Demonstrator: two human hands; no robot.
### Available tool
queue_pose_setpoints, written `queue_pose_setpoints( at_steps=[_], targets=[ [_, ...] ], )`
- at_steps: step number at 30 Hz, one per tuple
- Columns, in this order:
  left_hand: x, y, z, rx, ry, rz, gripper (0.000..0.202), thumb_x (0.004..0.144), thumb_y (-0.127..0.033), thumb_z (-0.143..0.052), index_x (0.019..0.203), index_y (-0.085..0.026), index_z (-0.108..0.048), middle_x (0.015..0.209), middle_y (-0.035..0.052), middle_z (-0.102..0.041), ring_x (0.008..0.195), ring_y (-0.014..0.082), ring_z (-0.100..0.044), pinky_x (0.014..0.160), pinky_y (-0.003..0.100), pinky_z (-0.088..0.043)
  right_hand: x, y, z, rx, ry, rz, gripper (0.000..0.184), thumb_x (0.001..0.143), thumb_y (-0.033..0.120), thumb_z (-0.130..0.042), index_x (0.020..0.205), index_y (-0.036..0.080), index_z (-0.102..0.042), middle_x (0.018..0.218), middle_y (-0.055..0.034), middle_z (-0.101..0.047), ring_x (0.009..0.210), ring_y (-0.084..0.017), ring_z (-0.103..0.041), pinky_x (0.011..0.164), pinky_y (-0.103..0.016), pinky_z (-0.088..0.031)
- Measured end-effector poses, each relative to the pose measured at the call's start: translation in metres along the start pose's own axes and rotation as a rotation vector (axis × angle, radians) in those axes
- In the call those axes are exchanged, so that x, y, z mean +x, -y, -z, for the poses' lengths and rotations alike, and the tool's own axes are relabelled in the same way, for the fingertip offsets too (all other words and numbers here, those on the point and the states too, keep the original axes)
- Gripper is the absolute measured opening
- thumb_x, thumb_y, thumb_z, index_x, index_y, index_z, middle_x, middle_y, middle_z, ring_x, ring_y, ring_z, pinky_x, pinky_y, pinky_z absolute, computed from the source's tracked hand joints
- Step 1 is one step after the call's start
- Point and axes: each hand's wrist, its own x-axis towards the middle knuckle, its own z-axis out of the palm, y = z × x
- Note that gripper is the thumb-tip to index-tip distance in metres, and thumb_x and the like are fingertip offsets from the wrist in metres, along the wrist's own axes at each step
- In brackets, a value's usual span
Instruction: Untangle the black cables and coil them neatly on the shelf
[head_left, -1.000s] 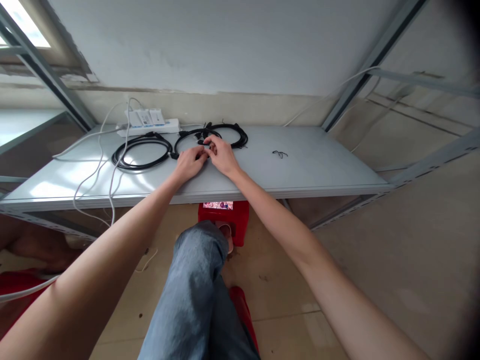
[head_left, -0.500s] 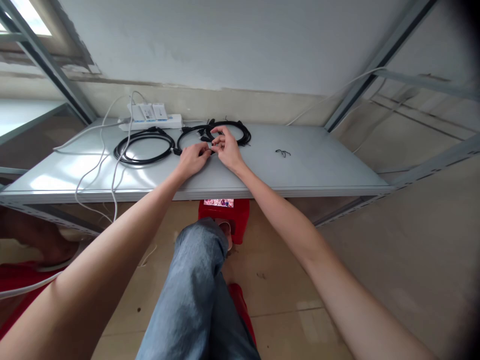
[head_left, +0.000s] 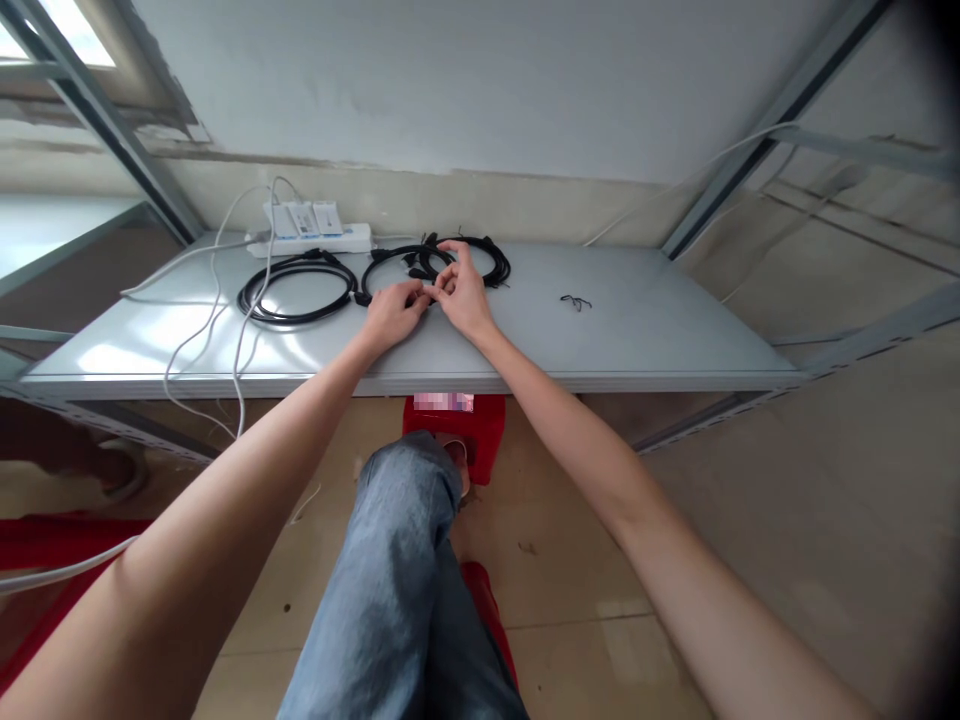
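Head view: left hand (head_left: 395,314) and right hand (head_left: 463,292), bare, meeting at the fingertips and closed in a pinch on what looks like a small black cable end (head_left: 430,292), mostly hidden by the fingers. Both rest over a looped black cable (head_left: 401,263) overlapping a second black coil (head_left: 491,262), on a grey metal shelf (head_left: 660,335). Just left of these, a third black coil (head_left: 297,289). Behind it, a white power strip (head_left: 309,240) with white plugs, trailing white cables (head_left: 217,310) over the shelf edge. Right, well apart, a small black wire twist (head_left: 575,301). Below, a red stool (head_left: 454,430) and a denim-clad knee (head_left: 405,500).
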Motion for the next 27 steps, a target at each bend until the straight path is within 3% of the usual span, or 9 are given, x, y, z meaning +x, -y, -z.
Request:
queue_pose_setpoints(
  at_steps=[8,14,21,27],
  targets=[
    [0.0005,0.0001,-0.0008,-0.010,-0.003,0.001,0.020,0.101,-0.030,-0.057,0.089,-0.022,-0.071,0.086,0.0065,-0.072,0.087,0.0261,-0.061,0.081,0.037,-0.042,-0.0026,0.0016,0.0027,-0.043,-0.050,-0.020,0.062,0.090,0.030,-0.083,0.142,0.031,-0.051,0.100,-0.0023,-0.075,0.076,-0.019,-0.060,0.080,-0.037,-0.059],
    [0.0006,0.0000,-0.0013,-0.014,-0.003,0.004,0.019,0.100,-0.030,-0.058,0.089,-0.022,-0.070,0.086,0.0063,-0.071,0.089,0.0259,-0.060,0.082,0.036,-0.041,-0.0036,0.0035,0.0032,-0.034,-0.052,-0.035,0.056,0.090,0.023,-0.081,0.137,0.031,-0.053,0.100,-0.0024,-0.076,0.075,-0.020,-0.061,0.083,-0.041,-0.061],
    [0.0005,0.0003,-0.0023,0.008,-0.020,0.002,0.020,0.101,-0.031,-0.056,0.090,-0.022,-0.071,0.085,0.0063,-0.071,0.087,0.0261,-0.061,0.080,0.037,-0.042,0.0000,0.0040,0.0038,0.028,-0.054,-0.033,0.050,0.089,0.029,-0.084,0.130,0.030,-0.056,0.097,-0.0022,-0.076,0.074,-0.018,-0.062,0.076,-0.038,-0.062],
    [-0.0022,-0.0005,0.0002,-0.034,-0.022,-0.015,0.026,0.104,-0.036,-0.054,0.090,-0.022,-0.071,0.082,0.0057,-0.069,0.085,0.0243,-0.059,0.078,0.036,-0.041,0.0049,0.0061,0.0061,0.198,0.008,-0.141,0.052,0.087,0.036,-0.087,0.129,0.028,-0.057,0.088,0.0004,-0.074,0.070,-0.016,-0.066,0.065,-0.030,-0.060]
  ],
)
